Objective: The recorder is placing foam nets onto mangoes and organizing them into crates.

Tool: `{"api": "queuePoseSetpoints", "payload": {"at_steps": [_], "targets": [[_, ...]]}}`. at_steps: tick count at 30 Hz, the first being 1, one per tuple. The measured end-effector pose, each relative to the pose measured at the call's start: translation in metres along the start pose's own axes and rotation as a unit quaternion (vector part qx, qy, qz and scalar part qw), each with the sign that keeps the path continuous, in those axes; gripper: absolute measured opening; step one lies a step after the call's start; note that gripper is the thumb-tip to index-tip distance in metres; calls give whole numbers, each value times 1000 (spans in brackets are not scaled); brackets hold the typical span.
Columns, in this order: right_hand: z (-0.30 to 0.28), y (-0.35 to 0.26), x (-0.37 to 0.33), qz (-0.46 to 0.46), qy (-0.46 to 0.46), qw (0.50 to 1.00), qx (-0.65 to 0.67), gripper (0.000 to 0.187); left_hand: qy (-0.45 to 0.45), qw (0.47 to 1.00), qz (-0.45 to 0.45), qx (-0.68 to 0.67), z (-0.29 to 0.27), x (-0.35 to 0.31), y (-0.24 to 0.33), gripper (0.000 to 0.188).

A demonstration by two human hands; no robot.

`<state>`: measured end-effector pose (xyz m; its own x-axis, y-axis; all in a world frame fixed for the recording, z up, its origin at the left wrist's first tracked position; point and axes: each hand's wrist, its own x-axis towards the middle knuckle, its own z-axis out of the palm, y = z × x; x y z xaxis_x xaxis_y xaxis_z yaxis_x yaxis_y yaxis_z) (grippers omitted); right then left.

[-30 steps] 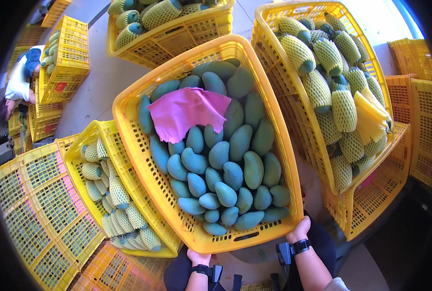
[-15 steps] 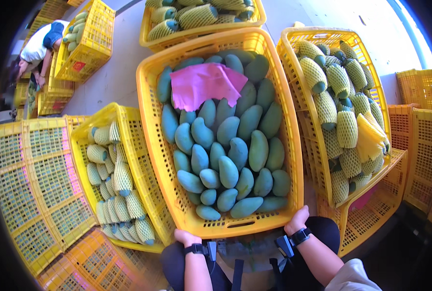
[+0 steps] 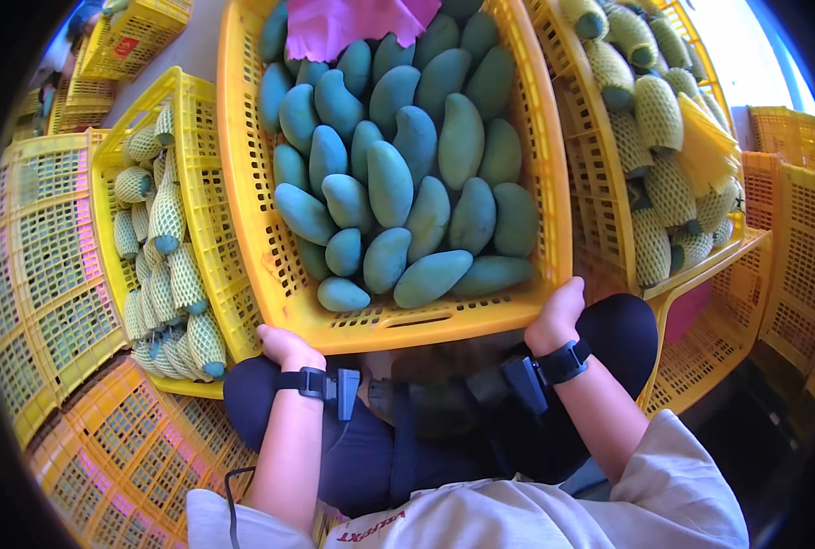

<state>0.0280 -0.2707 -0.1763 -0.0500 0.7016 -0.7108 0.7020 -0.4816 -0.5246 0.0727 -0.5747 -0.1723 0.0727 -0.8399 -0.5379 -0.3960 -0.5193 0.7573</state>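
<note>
A large orange-yellow plastic crate [image 3: 545, 229] full of bare green mangoes [image 3: 390, 183] stands right before me. My left hand [image 3: 290, 349] grips its near left corner, and my right hand [image 3: 555, 317] grips the near right one. The fingers of both hands are partly hidden by the crate. Over the mangoes at the far end lies a torn pink sheet [image 3: 360, 23]. The crate's near rim comes up close to my knees.
To the left a yellow crate [image 3: 208, 192] holds mangoes in foam net sleeves [image 3: 188, 274]. Another crate [image 3: 599, 174] at the right holds sleeved mangoes and loose yellow nets [image 3: 707, 146]. Stacked crates [image 3: 50, 265] line the left; more crates [image 3: 796, 238] stand far right.
The view has tilted down, so the crate and both hands sit higher in the picture and more of my body shows. Both hands keep hold of the crate's near corners.
</note>
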Motion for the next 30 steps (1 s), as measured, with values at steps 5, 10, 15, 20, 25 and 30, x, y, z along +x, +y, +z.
{"api": "queuePoseSetpoints", "payload": {"at_steps": [5, 10, 15, 20, 25, 30], "targets": [[-3, -4, -8, -4, -96, 993, 68, 45, 16, 998, 47, 24, -4, 10, -10, 53], [-21, -14, -27, -7, -165, 984, 65, 49, -53, 994, 69, 73, -3, 48, -20, 47], [-87, -31, -77, -322, -314, 893, 0, 49, -168, 976, 135, 13, -3, 25, 2, 42], [-234, -30, -87, -447, -505, 735, 70, 26, -393, 846, 358, -33, -58, -87, 50, 39], [-321, 17, -89, -685, -53, 603, -405, 55, -624, 617, 465, 117, -180, -143, 83, 12], [-337, 87, -90, -697, -81, 563, -438, 44, -332, 526, 424, 658, -248, -118, 64, 48]]}}
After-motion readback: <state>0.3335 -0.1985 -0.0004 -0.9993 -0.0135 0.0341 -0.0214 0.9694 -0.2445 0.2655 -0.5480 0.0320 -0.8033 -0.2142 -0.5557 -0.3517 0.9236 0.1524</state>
